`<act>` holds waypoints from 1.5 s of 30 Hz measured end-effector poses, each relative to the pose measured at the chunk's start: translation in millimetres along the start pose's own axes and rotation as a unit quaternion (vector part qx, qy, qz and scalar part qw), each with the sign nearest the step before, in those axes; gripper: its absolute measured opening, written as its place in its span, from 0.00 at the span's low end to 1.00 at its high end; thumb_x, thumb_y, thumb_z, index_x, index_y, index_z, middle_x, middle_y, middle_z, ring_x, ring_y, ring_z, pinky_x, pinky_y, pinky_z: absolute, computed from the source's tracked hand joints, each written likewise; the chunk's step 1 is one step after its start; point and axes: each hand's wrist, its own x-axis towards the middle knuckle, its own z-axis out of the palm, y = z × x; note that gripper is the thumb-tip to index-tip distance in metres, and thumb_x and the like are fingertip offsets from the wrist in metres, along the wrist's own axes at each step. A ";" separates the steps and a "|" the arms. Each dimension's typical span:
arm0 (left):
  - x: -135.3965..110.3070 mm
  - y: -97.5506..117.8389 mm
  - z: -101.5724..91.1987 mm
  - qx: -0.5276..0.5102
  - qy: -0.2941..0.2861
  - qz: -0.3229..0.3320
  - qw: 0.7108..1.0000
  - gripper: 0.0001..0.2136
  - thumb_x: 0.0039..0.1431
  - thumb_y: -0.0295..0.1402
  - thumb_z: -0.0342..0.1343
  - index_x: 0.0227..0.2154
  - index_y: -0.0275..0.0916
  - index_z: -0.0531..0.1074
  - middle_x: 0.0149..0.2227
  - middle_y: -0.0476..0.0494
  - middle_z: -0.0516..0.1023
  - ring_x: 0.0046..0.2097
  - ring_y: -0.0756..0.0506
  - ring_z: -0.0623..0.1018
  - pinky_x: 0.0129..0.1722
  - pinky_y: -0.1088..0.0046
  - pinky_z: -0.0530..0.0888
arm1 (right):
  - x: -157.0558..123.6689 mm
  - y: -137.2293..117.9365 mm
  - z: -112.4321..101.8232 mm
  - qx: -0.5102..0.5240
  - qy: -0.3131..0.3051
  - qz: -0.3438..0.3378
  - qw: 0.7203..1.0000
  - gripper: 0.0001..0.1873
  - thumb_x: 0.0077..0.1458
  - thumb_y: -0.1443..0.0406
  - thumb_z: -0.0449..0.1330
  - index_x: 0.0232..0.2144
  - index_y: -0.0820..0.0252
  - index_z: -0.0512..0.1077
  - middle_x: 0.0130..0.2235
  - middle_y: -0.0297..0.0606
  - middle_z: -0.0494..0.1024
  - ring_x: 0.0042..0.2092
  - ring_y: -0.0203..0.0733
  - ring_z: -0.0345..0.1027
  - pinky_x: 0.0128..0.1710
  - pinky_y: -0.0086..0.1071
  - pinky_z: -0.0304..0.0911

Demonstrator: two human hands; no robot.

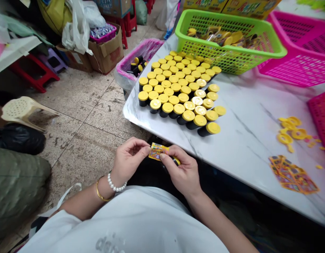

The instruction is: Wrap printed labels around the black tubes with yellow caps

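A small yellow and orange printed label (156, 151) is stretched between my two hands, over my lap in front of the table edge. My left hand (130, 156) pinches the label's left end between thumb and fingertips. My right hand (182, 168) grips its right end, and also a black canister with a yellow cap (176, 161), mostly hidden behind the fingers. Past my hands, rows of black canisters with yellow caps (175, 88) stand upright on the table. More printed labels (294, 175) lie in a loose pile at the right.
The white marbled table (246, 147) holds a green basket (231, 58) of yellow pieces, pink baskets (299, 52) and loose yellow rings (285, 138). A lined pink bin (122, 66) with canisters stands beyond the table's left edge. A cream stool (17, 109) is on the floor.
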 end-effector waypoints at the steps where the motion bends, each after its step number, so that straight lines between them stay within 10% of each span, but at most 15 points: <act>1: 1.0 0.9 0.1 -0.016 0.008 -0.008 1.000 0.06 0.54 0.35 0.68 0.29 0.39 0.80 0.30 0.47 0.78 0.32 0.49 0.74 0.34 0.75 0.72 | 0.0 0.4 -0.2 0.003 0.005 -0.001 1.000 0.10 0.58 0.65 0.62 0.25 0.56 0.70 0.27 0.31 0.70 0.29 0.35 0.64 0.31 0.30 0.62; 10: 2.4 3.7 0.6 0.014 -0.004 0.047 0.999 0.03 0.49 0.30 0.69 0.27 0.38 0.82 0.29 0.46 0.78 0.31 0.50 0.74 0.31 0.75 0.72 | 0.6 3.6 6.2 -0.026 0.011 -0.068 0.997 0.09 0.58 0.69 0.62 0.26 0.57 0.70 0.26 0.30 0.69 0.28 0.34 0.63 0.30 0.29 0.60; 18: 3.7 5.1 -4.1 -0.012 -0.019 -0.071 0.997 0.06 0.46 0.33 0.71 0.28 0.39 0.84 0.26 0.47 0.78 0.28 0.51 0.73 0.29 0.74 0.72 | 2.3 2.7 8.2 -0.038 0.005 -0.111 0.993 0.09 0.58 0.70 0.64 0.26 0.57 0.72 0.27 0.32 0.71 0.29 0.34 0.67 0.30 0.29 0.63; 30: 4.3 1.2 -10.7 0.034 -0.048 -0.110 0.992 0.06 0.47 0.35 0.70 0.28 0.40 0.85 0.28 0.45 0.78 0.30 0.49 0.75 0.29 0.73 0.72 | 0.3 13.9 15.5 0.026 0.004 -0.004 1.000 0.10 0.55 0.66 0.65 0.23 0.57 0.71 0.26 0.30 0.72 0.29 0.35 0.67 0.31 0.30 0.64; 35: 10.1 6.8 -15.1 0.107 -0.024 -0.031 0.994 0.06 0.45 0.33 0.72 0.29 0.42 0.86 0.27 0.47 0.74 0.32 0.49 0.73 0.33 0.74 0.71 | -2.4 14.9 17.6 0.016 0.013 -0.008 1.000 0.09 0.54 0.68 0.65 0.23 0.57 0.71 0.26 0.30 0.72 0.29 0.34 0.67 0.31 0.30 0.64; 45: 8.3 -1.3 -17.5 -0.007 -0.067 -0.177 0.982 0.09 0.47 0.39 0.72 0.28 0.38 0.84 0.19 0.51 0.72 0.20 0.56 0.62 0.18 0.80 0.56 | -2.0 17.9 19.7 -0.009 -0.027 -0.033 0.999 0.08 0.57 0.68 0.62 0.25 0.57 0.72 0.27 0.32 0.72 0.29 0.34 0.66 0.30 0.30 0.62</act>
